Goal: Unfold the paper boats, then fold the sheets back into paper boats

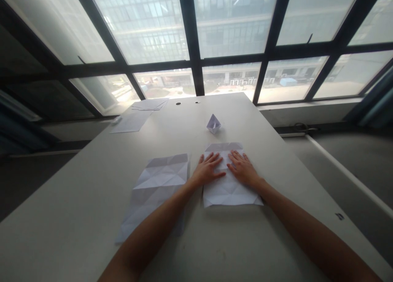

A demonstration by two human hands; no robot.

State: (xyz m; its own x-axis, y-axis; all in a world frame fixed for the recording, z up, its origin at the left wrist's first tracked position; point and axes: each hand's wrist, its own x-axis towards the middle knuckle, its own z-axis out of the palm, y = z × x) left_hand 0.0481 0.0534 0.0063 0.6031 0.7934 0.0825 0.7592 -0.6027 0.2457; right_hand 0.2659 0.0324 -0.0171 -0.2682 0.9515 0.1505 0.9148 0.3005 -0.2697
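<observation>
L hand [208, 168] & R hand [243, 168] lay flat, grip released, on the creased sheet [230, 195] (folded paper model [213, 123] just beyond). Uneven pressure could prob. have skidded it across the surface [245, 245] or set a crease crooked.

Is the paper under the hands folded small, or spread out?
Mostly spread: the creased paper lies broad on the table, left hand and right hand resting on it. Whether its far edge is folded, I cannot tell.
</observation>
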